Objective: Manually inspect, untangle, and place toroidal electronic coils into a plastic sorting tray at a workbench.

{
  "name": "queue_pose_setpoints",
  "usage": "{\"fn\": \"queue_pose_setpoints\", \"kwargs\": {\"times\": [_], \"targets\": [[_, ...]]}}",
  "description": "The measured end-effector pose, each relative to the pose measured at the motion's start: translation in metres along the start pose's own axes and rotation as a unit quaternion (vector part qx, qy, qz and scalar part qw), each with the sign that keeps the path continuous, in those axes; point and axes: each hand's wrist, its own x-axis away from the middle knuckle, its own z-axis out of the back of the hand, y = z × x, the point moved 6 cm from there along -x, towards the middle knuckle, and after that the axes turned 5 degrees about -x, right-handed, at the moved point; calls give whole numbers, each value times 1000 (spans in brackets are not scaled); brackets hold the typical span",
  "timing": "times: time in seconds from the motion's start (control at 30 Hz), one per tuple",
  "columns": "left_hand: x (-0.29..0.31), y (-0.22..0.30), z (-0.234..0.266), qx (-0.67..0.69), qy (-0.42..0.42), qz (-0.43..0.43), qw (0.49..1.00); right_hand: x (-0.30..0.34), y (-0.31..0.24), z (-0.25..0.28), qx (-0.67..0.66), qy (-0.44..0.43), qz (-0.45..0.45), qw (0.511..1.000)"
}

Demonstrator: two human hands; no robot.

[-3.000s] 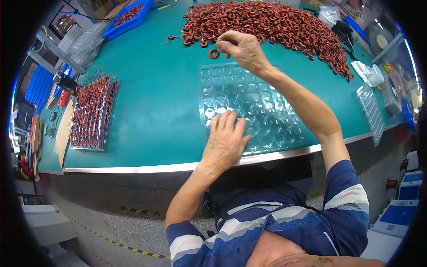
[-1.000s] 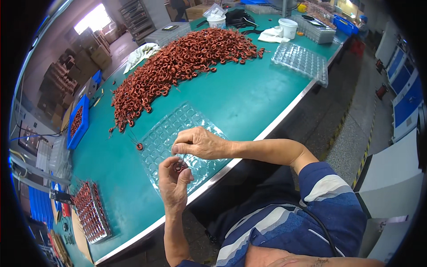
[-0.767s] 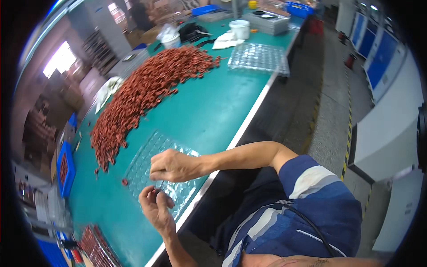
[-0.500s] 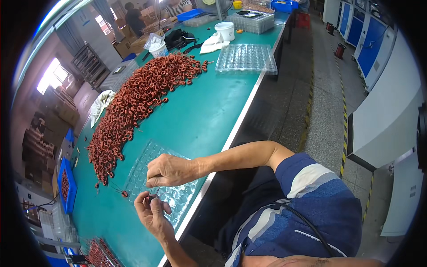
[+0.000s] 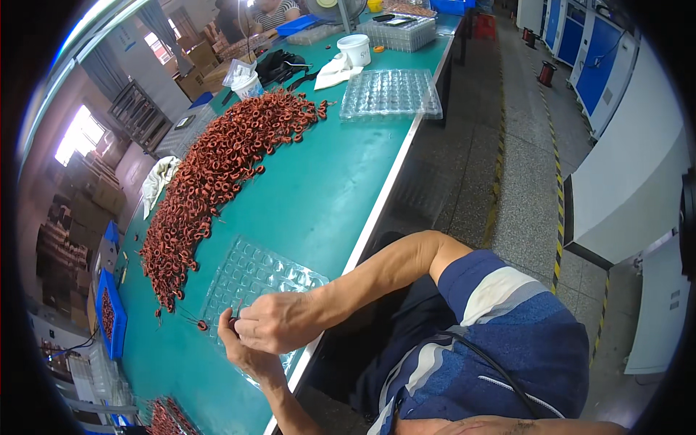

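My left hand (image 5: 250, 360) is closed around a small red-brown ring coil, which is mostly hidden behind the fingers. A thin wire lead stands up beside the fingertips. My right hand (image 5: 279, 324) is closed and pressed against the left fingertips; what its fingers pinch is covered. Both hands are above a clear plastic tray (image 5: 264, 272) with rows of round pockets, lying near the front edge of the green table (image 5: 312, 188). One loose ring coil (image 5: 202, 325) with long wire leads lies at the tray's left edge. Left of the tray spreads a large pile of similar ring coils (image 5: 210, 174).
Farther along the table stand another clear tray (image 5: 391, 94), a white tub (image 5: 354, 49) and a white cloth (image 5: 337, 72). A blue bin (image 5: 109, 315) of coils sits at the far left edge. More coils (image 5: 168, 417) lie at the lower left.
My right hand has come down toward the left hand and now meets its fingertips. Earlier it was higher, with wire leads stretched between it and the coil. The view has shifted slightly.
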Motion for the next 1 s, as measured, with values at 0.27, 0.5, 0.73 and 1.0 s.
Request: {"fn": "queue_pose_setpoints", "kwargs": {"times": [0.27,0.5,0.73,1.0], "targets": [[7,-10,9,241,-79,97,963,21,67,-6,-362,37,-306,880],[-1,-11,7,253,-67,118,958,31,74,-24,-446,68,-394,801],[3,-16,-10,199,-62,136,969,71,80,-58,-640,56,-552,531],[6,-41,2,205,-102,151,962,82,87,-88,-499,37,-514,696]]}}
